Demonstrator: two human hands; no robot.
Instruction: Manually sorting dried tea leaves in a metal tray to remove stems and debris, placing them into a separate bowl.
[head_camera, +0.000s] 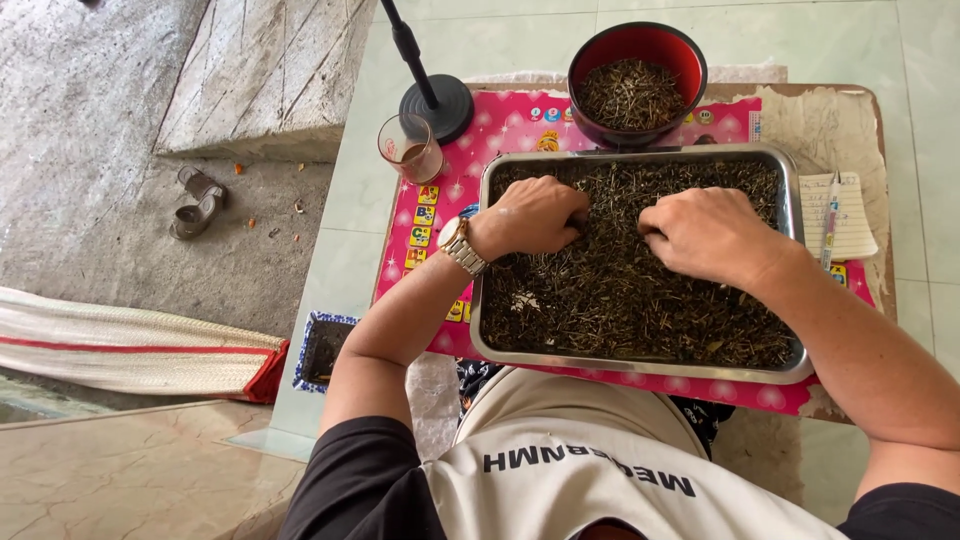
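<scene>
A steel tray (482, 300) full of dried dark green leaves and stems (620, 300) lies on a pink mat in front of me. My left hand (535, 213), a metal watch on its wrist, rests knuckles-up on the leaves with its fingers curled into the pile. My right hand (708, 232) lies just to the right, fingers also bent down into the leaves. The two hands almost meet at the tray's middle. What the fingertips pinch is hidden.
A red-and-black bowl (637, 45) of the same dried leaves stands behind the tray. A glass (411, 148) with brown liquid and a black stand base (437, 104) sit at the back left. A notepad with a pen (838, 215) lies at the right.
</scene>
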